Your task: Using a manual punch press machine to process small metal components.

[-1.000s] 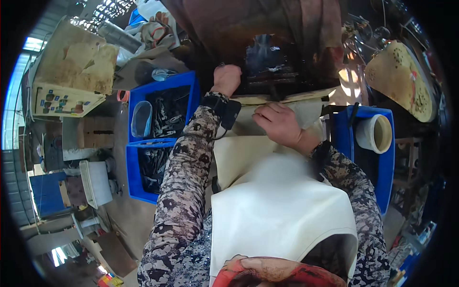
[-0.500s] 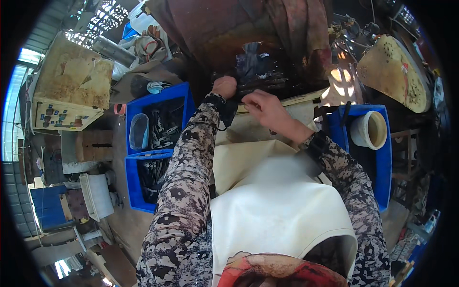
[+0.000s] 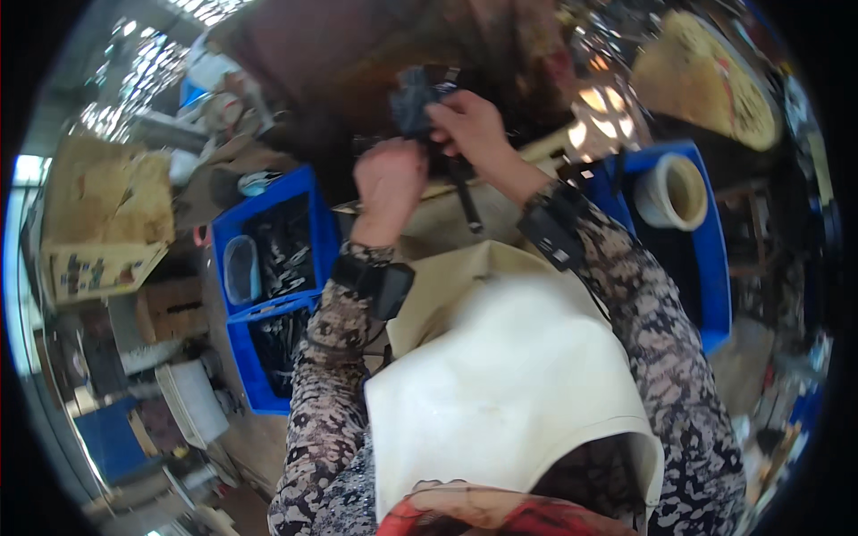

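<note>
Left hand (image 3: 391,179) and right hand (image 3: 474,129) sit near each other in the head view, over the pale ledge (image 3: 545,149) at the front of a dark work area. On the left, the fingers curl into a loose fist, back of the hand upward; whether they enclose anything, I cannot tell. On the right, thumb and forefinger come together beside a blurred grey-blue patch (image 3: 413,103), and a slim dark bar (image 3: 467,201) slants out below that hand toward the pale apron (image 3: 509,384). Whether those fingers pinch the bar or only overlap it is unclear.

By its look, the bar should be stiff, light enough for one hand and not easily broken. Any oil on it would make it slippery, though blur hides its surface. The free lower end seems the handiest place for a pinch of thumb and two fingers; the upper end is hidden near the right hand. Similar dark pieces (image 3: 290,255) fill the blue bin (image 3: 326,210) to the left.
</note>
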Demonstrator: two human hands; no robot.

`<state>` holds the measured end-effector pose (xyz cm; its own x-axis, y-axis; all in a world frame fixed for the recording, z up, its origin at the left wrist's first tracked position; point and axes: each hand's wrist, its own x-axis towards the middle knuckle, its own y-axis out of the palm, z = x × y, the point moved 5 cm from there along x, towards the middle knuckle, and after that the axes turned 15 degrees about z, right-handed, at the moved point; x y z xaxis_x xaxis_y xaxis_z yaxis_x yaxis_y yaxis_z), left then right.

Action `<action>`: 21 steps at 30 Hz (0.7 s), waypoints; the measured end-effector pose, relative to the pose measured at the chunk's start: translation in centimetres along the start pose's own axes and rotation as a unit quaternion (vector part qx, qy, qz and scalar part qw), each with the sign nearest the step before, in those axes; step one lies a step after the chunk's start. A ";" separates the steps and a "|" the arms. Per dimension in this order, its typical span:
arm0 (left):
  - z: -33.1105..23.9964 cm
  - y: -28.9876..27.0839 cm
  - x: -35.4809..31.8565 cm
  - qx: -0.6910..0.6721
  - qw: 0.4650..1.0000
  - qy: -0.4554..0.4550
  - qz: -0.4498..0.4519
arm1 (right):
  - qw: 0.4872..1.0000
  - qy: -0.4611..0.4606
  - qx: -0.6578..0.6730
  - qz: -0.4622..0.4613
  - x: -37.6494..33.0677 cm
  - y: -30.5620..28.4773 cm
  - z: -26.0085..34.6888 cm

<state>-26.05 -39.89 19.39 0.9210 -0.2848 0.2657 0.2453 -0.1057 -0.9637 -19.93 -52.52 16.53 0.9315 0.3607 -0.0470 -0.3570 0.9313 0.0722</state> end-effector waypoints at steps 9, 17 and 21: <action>4.4 2.4 -2.4 -0.365 0.927 -0.023 0.078 | 0.985 -0.012 -0.158 -0.074 -2.3 -9.1 -3.6; 11.2 8.4 0.4 -0.313 0.949 -0.029 0.038 | 0.956 0.142 -0.108 -0.234 -10.9 -28.2 -12.0; 11.6 11.5 3.0 -0.229 0.972 -0.018 0.041 | 0.947 0.191 -0.075 -0.247 -12.2 -28.8 -13.5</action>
<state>-16.96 -30.93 8.78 0.9436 -0.2782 0.1798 0.0180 -0.4992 -0.8663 -21.89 -83.09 1.61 0.9048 -0.1548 -0.3966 0.0823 0.9776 -0.1939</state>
